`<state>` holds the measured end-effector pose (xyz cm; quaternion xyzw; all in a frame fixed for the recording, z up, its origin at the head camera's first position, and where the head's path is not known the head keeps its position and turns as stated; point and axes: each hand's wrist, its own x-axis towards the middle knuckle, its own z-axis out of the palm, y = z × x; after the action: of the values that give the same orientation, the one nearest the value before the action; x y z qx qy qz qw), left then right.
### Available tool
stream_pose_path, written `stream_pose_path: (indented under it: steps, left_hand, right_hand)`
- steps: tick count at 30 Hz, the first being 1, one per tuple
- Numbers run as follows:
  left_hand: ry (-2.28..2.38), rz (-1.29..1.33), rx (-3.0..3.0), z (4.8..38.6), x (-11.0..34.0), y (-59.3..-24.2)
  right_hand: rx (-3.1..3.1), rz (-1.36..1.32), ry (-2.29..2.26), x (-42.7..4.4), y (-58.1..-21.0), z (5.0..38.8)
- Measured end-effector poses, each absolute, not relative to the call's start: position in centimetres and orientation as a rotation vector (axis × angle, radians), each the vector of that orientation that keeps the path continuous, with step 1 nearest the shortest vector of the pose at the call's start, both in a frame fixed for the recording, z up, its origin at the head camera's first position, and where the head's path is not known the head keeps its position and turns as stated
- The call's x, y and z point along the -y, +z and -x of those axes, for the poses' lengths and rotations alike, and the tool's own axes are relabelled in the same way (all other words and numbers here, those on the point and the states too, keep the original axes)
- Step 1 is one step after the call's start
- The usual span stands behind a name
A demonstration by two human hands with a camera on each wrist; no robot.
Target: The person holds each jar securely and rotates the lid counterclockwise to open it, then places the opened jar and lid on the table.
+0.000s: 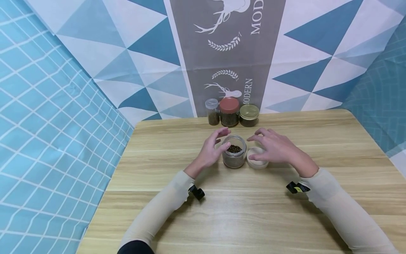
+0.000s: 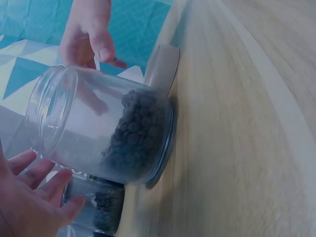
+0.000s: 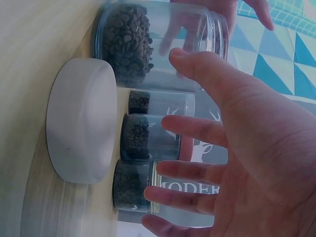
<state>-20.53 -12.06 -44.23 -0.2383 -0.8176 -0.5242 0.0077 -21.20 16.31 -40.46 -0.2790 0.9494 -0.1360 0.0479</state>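
Note:
A clear jar (image 1: 234,161) without its lid stands upright on the table, partly filled with small dark brown bean-like pieces (image 3: 127,42). To its right lies a round white lid (image 3: 81,121), its hollow side up in the head view. My left hand (image 1: 210,149) is at the jar's left side with the fingers spread; whether it touches the glass I cannot tell. Above the lid hovers my right hand (image 1: 276,147), fingers apart and loosely bent, with nothing in its grasp. Part of the lid is hidden under that hand in the head view.
Behind the open jar, by the wall cloth, stand a slim clear-lidded jar (image 1: 213,114), a red-lidded jar (image 1: 229,114) and a gold-lidded jar (image 1: 248,116), all with dark contents. The wooden table (image 1: 241,218) extends toward me. Blue lattice cloth (image 1: 47,141) hangs at the left.

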Motion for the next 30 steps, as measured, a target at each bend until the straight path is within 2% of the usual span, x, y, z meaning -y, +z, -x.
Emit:
stream_pose_path:
  steps: [30]
  left_hand:
    - [-1.401, 0.530, 2.609, 21.8, 16.1, -44.3]
  right_hand:
    - [-2.998, 0.841, -0.501, -16.8, -40.1, 22.8]
